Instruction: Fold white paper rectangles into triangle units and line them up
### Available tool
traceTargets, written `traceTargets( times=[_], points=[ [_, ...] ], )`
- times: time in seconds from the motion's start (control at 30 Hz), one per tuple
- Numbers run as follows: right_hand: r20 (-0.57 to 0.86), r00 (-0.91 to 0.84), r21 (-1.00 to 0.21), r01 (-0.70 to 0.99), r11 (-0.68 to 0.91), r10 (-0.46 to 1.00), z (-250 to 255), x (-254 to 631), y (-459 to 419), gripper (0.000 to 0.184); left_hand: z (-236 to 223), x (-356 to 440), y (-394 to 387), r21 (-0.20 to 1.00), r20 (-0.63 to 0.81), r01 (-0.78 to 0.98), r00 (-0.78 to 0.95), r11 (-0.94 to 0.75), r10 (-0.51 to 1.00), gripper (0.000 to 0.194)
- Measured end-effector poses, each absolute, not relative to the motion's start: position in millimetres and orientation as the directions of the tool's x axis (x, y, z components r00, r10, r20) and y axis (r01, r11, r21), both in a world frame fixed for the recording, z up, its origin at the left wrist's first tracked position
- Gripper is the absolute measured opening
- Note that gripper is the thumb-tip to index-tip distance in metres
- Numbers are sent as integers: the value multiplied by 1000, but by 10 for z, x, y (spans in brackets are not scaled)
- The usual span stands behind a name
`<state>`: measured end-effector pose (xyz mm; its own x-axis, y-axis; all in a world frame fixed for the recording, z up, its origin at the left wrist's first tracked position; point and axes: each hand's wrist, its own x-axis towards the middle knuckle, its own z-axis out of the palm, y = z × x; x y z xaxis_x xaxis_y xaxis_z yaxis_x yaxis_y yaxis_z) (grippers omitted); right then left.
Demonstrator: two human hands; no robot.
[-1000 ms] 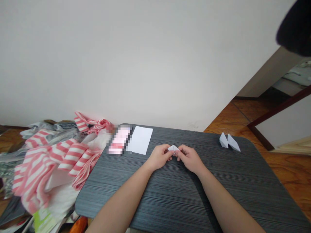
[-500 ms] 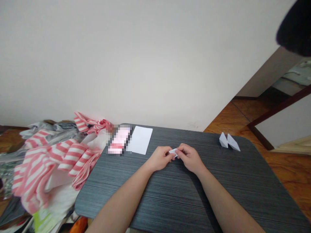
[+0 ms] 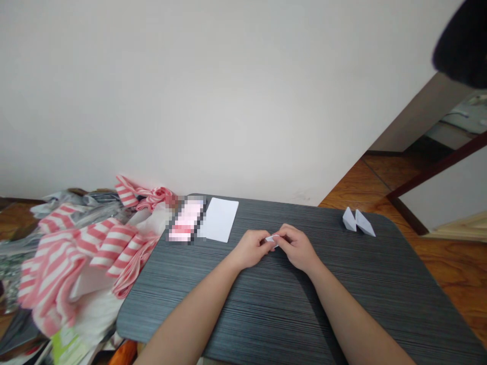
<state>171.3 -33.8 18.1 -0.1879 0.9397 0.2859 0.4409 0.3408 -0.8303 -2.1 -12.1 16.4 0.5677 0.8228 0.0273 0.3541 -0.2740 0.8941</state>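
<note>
- Dark surface (image 3: 243, 314) with fine streaks; its far edge runs along a pale wall (image 3: 236, 101).
- Small piece of folded white paper (image 3: 271, 238) over the middle of the surface, nearer the far edge than the near one. Mostly hidden by the hands; cannot tell if it touches the surface.
- Left hand (image 3: 249, 249): fingers closed, pinching the paper's left end.
- Right hand (image 3: 299, 248): fingers closed, pinching its right end, close beside the left.
- Flat white paper (image 3: 220, 219) near the far edge, toward the far left corner.
- Pixelated pink-and-white item (image 3: 187, 220) just left of it, by that corner; details unreadable.
- Two pointed white folded shapes (image 3: 365, 224) side by side near the far right corner.
- Red-and-white striped cloth (image 3: 116, 243) heaped beyond the left edge.
</note>
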Motion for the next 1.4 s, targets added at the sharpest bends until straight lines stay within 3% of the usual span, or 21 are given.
traceTargets(
  times=[0.73,1.03,1.4],
  points=[
    [286,-209,-834,427,351,935,238,1728,-331,18,183,-25,-131,882,44,355,595,-311,802,38],
    [228,-157,-894,358,270,961,123,1727,-316,16,216,-53,-113,931,-6,300,582,-208,813,45],
    [215,-150,-815,517,262,965,150,1749,-322,22,209,-36,-114,935,23,288,533,-207,846,39]
  ],
)
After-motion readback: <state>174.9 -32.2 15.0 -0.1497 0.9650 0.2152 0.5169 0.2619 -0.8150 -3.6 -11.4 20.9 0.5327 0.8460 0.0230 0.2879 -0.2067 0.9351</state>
